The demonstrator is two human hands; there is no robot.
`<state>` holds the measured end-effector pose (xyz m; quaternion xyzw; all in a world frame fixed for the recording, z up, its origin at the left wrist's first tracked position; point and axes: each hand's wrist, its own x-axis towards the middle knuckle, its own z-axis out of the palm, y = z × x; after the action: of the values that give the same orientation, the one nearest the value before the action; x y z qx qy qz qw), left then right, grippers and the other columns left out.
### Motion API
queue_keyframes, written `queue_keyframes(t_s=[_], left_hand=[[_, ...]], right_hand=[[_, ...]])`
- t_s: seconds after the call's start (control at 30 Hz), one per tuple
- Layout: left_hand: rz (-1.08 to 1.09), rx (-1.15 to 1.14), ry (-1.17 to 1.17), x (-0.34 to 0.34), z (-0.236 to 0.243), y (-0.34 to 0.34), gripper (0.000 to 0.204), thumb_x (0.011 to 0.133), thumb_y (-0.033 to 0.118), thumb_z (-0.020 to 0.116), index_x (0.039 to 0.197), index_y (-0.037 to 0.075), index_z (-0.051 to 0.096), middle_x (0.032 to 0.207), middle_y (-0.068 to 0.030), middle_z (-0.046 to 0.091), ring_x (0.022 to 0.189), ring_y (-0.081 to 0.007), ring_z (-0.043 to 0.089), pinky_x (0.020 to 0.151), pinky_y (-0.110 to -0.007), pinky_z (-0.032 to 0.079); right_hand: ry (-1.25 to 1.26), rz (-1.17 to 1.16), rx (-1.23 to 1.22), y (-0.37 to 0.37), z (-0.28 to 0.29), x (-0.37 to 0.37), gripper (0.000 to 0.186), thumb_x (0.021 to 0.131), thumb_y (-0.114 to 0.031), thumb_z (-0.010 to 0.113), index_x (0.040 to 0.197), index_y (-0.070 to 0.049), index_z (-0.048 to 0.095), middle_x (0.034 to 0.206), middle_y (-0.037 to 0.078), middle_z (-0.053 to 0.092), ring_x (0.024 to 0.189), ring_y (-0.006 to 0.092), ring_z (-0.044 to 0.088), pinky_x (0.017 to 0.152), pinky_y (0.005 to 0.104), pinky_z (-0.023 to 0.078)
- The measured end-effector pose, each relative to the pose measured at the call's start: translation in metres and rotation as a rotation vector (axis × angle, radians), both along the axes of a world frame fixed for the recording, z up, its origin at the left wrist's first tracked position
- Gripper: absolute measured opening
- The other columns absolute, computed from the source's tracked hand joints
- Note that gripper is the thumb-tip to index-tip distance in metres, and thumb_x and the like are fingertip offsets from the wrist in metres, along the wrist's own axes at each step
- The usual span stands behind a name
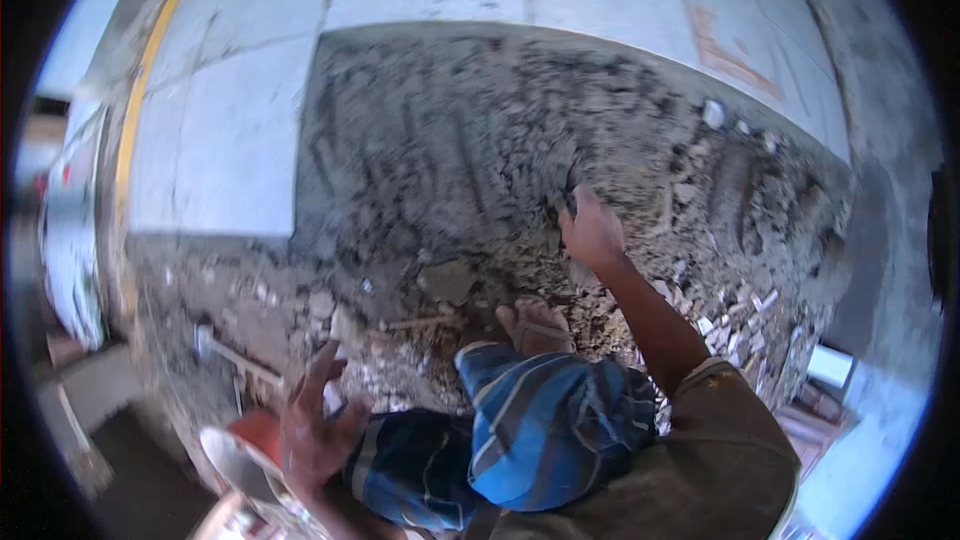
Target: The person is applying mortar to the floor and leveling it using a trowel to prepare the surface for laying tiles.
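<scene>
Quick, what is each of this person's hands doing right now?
Left hand: open, fingers spread, holding nothing, above a metal pan.
Right hand: reaching into the rubble at the chipped wall; whether it grips anything cannot be told.

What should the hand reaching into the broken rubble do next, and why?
Probably close the fingers and pull a loose chunk free. The right hand is stretched out onto the rubble, fingers pressed into a dark gap among broken pieces, and seems to hold nothing yet. The left hand is open near a metal pan, so a freed chunk could go there.
</scene>
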<state>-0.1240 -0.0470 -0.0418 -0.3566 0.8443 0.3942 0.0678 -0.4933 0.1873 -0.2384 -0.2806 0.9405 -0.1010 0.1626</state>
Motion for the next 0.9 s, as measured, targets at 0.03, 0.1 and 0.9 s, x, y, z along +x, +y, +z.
queue_keyframes(t_s=[0.03,0.1,0.9], left_hand=[[0.013,0.004,-0.015,0.005,0.001,0.002,0.073,0.085,0.029,0.083,0.147,0.004,0.054,0.121,-0.0242,0.072,0.113,-0.0406,0.070,0.096,-0.047,0.055],[-0.004,0.003,-0.048,0.012,0.003,0.001,0.073,0.085,0.031,0.084,0.147,0.006,0.054,0.123,-0.0231,0.072,0.117,-0.0404,0.069,0.095,-0.047,0.056],[-0.100,-0.002,0.163,0.004,0.033,0.012,0.080,0.079,0.048,0.084,0.147,0.014,0.057,0.115,-0.0192,0.072,0.104,-0.0414,0.069,0.089,-0.047,0.055]], right_hand=[[-0.037,-0.011,0.010,-0.018,0.002,0.004,0.050,0.100,-0.032,0.060,0.135,0.002,0.049,0.100,0.027,0.073,0.100,0.0495,0.069,0.085,0.0583,0.056],[-0.042,0.010,-0.059,-0.049,0.008,0.008,0.049,0.100,-0.034,0.060,0.134,0.000,0.049,0.096,0.028,0.072,0.096,0.0483,0.070,0.084,0.0584,0.056],[0.256,0.876,0.148,-0.213,0.015,-0.020,0.032,0.109,-0.036,0.048,0.129,-0.012,0.056,0.095,0.016,0.069,0.080,0.0335,0.073,0.069,0.0483,0.061]])
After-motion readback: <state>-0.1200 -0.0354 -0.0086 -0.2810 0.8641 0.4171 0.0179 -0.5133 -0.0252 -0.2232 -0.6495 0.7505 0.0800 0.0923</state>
